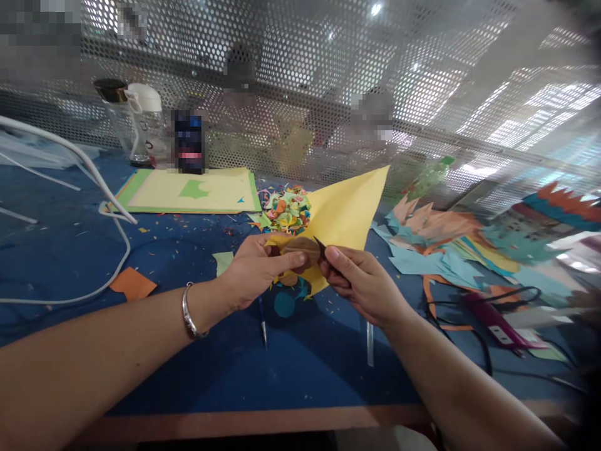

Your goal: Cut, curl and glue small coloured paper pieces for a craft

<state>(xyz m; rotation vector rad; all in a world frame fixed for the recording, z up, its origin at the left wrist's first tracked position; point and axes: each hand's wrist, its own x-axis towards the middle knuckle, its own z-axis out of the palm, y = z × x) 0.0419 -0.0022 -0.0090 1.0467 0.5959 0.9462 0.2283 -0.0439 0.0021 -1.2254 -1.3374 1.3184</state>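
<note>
A large yellow sheet of paper [350, 210] is held up over the table, its far corner pointing up and right. My left hand [256, 266], with a silver bracelet on the wrist, is closed on the sheet's near left part. In my right hand [357, 279] is a pair of scissors [319, 245]; only a dark pointed blade shows beside the paper, and the handles are hidden by my fingers. Below the hands lie a dark blue paper circle [284, 303] and a pen-like tool [263, 329] with a pale tip.
Paper scraps [288, 212] are heaped behind the sheet. Stacked coloured sheets [220, 191], a phone [189, 141] and bottles [146, 106] stand back left. A white cable [70, 147] crosses the left. Cut paper crowns [422, 225] and a purple power strip [498, 322] lie right.
</note>
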